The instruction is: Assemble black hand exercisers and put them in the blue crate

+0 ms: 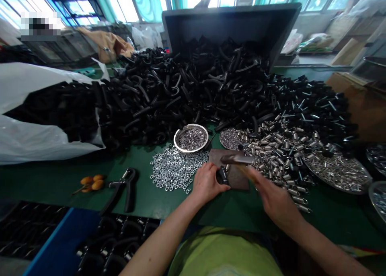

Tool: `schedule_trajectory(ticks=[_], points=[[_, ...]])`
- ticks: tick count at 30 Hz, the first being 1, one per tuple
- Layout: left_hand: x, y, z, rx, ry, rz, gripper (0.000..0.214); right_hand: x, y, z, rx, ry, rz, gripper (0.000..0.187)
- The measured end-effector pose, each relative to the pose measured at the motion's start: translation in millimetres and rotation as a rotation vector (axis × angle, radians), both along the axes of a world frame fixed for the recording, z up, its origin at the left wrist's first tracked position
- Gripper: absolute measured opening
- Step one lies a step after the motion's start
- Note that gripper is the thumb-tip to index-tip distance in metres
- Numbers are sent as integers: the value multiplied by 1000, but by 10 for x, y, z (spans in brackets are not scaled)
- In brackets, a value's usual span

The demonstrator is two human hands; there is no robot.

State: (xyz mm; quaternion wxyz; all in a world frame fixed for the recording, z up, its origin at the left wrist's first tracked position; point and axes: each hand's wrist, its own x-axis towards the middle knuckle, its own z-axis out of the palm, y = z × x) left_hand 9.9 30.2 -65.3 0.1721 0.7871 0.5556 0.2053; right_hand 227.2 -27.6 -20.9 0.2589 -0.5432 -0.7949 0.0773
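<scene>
Your left hand (pixel 208 183) is curled, with thumb and fingers around a small black part (pixel 223 175) on the dark metal plate (pixel 239 181). Your fingers hide some of it, so its whole shape is hard to see. Your right hand (pixel 276 201) is wrapped around the handle of a hammer (pixel 238 159). The hammer looks blurry and covers some of the plate; you can't tell if its head touches anything.

Shiny nuts (pixel 175 169) lie just beside your left hand, and a silver bowl (pixel 187 150) sits behind it. Springs (pixel 277 147) crowd the plate's right edge. Some green surface (pixel 153 205) shows between the nuts and the blue box (pixel 64 237). Your left arm hides some black pieces by that box. The white bag (pixel 39 139) is cut off on the left.
</scene>
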Motion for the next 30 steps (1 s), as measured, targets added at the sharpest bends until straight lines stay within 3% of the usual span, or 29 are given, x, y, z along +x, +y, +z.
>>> schedule_trajectory(ticks=[4, 8, 12, 15, 18, 22, 26, 28, 30], points=[[7, -4, -2, 12, -6, 3, 57, 76, -52, -242, -136, -139, 33, 47], [15, -26, -22, 12, -55, 28, 58, 298, -316, -377, 1, -239, 21, 48], [-4, -57, -24, -10, -217, 113, 54, 570, -586, -534, 114, -406, 139, 44], [-27, -91, 34, -52, -393, 206, 54, 666, -622, -637, 162, -493, 199, 42], [3, -173, 138, -151, -545, 274, 54, 545, -497, -630, 191, -420, 193, 41], [169, -373, 262, -325, -694, 289, 55, 35, -201, -454, 78, -33, 97, 47], [229, -480, 308, -354, -687, 104, 47, -406, 134, -309, 26, 178, 44, 29], [108, -388, 312, -337, -612, -29, 48, -449, 298, -294, 1, 154, 38, 26], [-125, -167, 319, -294, -537, -63, 46, -401, 441, -308, -58, 42, 11, 28]])
